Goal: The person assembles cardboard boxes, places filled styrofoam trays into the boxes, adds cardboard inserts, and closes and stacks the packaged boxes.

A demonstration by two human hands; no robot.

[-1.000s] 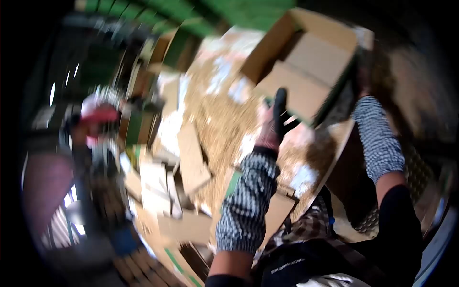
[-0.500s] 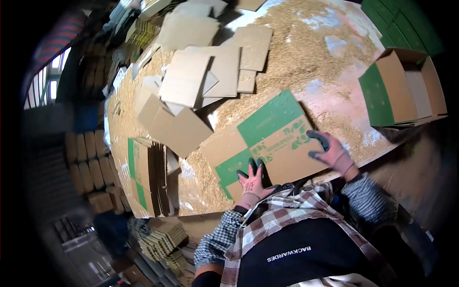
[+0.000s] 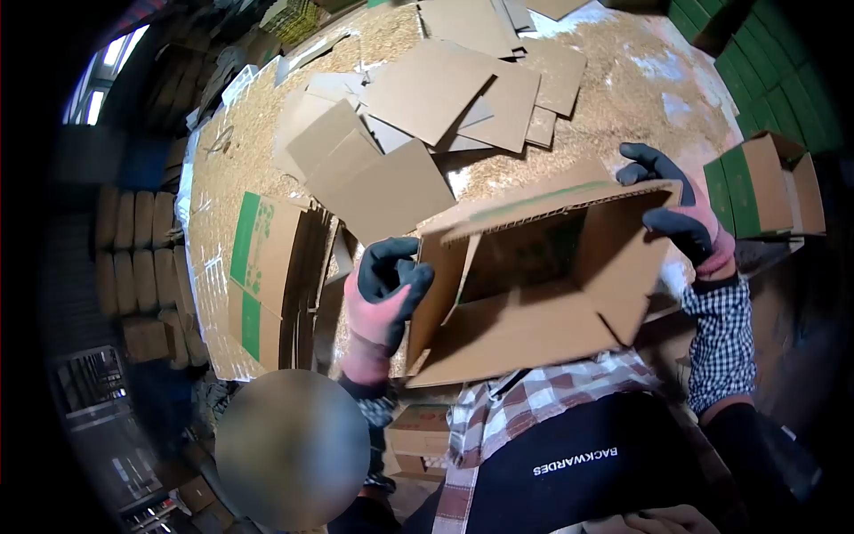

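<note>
In front of my body a brown cardboard box, with green print on it, stands opened out into a square tube, its opening facing me. My left hand, in a pink glove with dark fingers, is curled at the box's left side edge. At the upper right corner my right hand, gloved alike, pinches the box wall between thumb and fingers. The inside of the box shows shadowed walls and some green at the back.
A stack of flattened boxes stands left on the grain-strewn table. Loose cardboard sheets lie beyond my hands. An open green-and-brown box is at the right, near stacked green boxes. A blurred round patch hides the lower left.
The box lay flat on the table under my hands; now it is raised and opened out. Both hands have moved to its sides. The view has shifted too.
</note>
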